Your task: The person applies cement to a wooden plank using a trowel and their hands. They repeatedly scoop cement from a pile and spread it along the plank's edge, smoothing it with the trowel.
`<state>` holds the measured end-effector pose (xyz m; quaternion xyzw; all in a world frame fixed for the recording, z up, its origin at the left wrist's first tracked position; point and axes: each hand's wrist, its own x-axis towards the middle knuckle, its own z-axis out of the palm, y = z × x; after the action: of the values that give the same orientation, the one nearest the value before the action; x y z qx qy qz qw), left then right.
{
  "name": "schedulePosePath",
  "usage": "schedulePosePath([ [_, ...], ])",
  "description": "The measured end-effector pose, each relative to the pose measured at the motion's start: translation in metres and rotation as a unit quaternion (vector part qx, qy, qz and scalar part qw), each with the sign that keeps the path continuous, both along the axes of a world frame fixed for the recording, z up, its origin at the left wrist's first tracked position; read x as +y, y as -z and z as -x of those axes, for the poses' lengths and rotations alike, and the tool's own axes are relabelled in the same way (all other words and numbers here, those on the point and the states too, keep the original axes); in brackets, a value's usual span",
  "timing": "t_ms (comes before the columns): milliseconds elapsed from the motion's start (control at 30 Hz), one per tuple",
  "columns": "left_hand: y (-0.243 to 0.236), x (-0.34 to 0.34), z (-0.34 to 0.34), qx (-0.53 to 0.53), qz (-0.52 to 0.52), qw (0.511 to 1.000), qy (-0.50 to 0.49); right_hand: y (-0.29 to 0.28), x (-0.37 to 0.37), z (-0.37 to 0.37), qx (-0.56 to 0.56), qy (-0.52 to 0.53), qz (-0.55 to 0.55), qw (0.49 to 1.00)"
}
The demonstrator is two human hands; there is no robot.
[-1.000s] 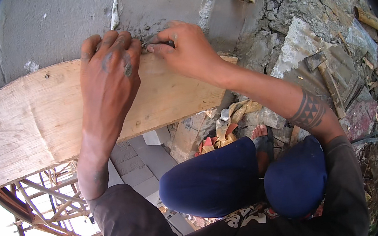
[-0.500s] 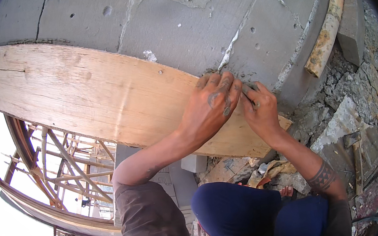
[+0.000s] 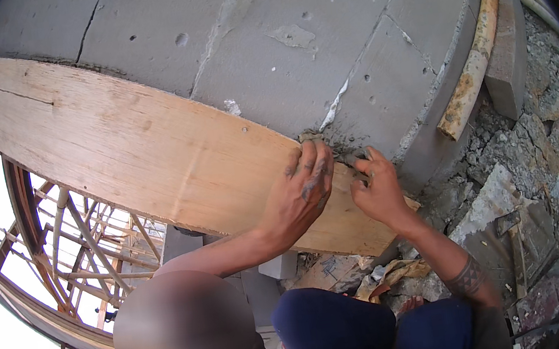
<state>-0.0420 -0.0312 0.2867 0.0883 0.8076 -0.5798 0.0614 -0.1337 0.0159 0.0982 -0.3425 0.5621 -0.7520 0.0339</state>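
A long plywood board (image 3: 149,135) lies along the edge of a grey block wall (image 3: 261,79). My left hand (image 3: 308,178) bends over the board's upper edge, its mortar-smeared fingers close together on a lump of wet mortar (image 3: 308,135). Right of it, my right hand (image 3: 380,186) is raised near the board's end, the index finger stretched up and the others loosely bent apart; nothing shows in it. Dark mortar (image 3: 345,144) is smeared on the wall between the hands, below a white-filled joint (image 3: 335,106).
A stained pale pole (image 3: 473,77) leans along the wall's right side beside a grey block (image 3: 509,69). Broken concrete rubble (image 3: 498,196) spreads at the right. Wooden scaffolding (image 3: 86,247) stands at the lower left. My knees in blue cloth (image 3: 337,328) are below the board.
My hands have come apart: the left moved slightly left and down, the right lowered and loosened its fingers. More dark mortar shows on the wall between them. The view has shifted a little.
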Motion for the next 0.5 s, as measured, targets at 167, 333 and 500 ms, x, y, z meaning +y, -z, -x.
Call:
schedulePosePath([
  [167,-0.005,-0.007,0.0,0.044,0.005,0.999,0.0,0.001,0.003,0.001,-0.049,-0.031,0.049,0.997],
  [333,0.001,-0.015,0.019,0.055,-0.069,0.995,0.034,0.022,0.003,-0.002,-0.074,0.05,0.044,0.995],
  [500,0.004,-0.02,0.026,0.069,-0.12,0.989,0.048,0.037,-0.002,-0.004,-0.041,0.023,0.072,0.996],
])
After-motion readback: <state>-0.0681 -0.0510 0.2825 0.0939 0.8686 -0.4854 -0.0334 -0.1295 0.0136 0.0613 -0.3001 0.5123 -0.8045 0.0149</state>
